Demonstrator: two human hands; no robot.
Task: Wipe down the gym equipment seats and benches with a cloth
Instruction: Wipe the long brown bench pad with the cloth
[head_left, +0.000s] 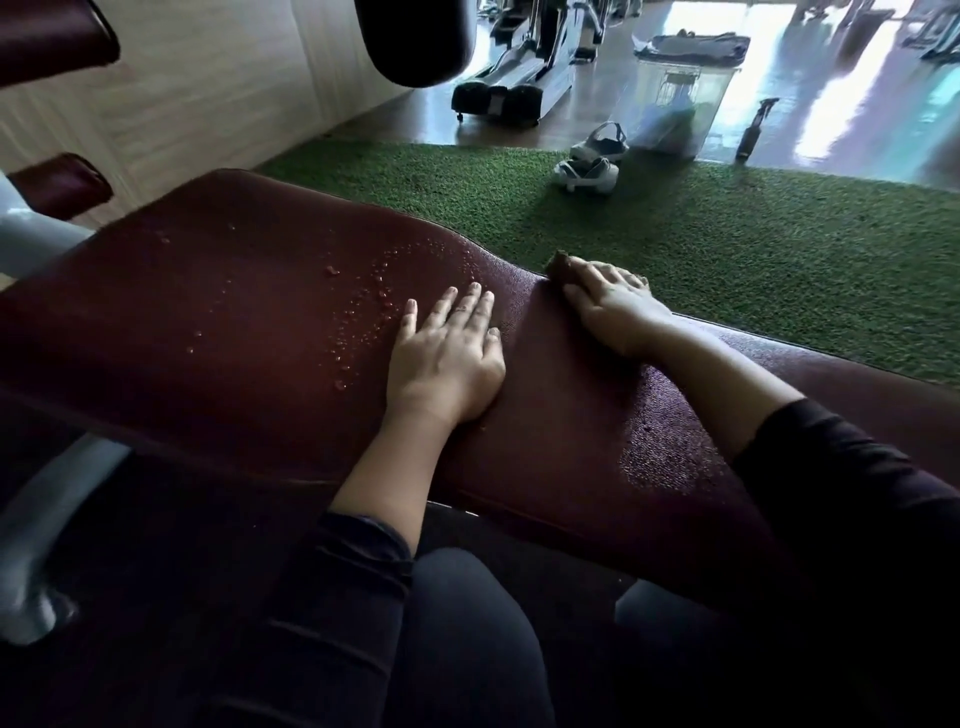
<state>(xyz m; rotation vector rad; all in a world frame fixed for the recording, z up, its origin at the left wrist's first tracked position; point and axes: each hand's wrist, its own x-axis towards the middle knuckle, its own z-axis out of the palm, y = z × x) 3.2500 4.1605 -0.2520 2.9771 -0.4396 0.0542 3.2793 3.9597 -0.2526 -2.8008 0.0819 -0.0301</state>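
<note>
A dark red padded bench (234, 312) fills the middle of the head view, with water droplets scattered over its centre. My left hand (449, 348) lies flat on the pad, fingers straight, just right of the droplets. My right hand (610, 301) sits at the bench's far edge and presses a small brown cloth (561, 265) against the pad; only a corner of the cloth shows beyond the fingers. A wet sheen covers the pad near my right forearm.
Green artificial turf (727, 234) lies beyond the bench. On it sit a pair of white shoes (592, 161). A clear plastic bin (680, 98) with a cloth on top and a dark spray bottle (753, 130) stand on the glossy floor behind. Exercise machines stand farther back.
</note>
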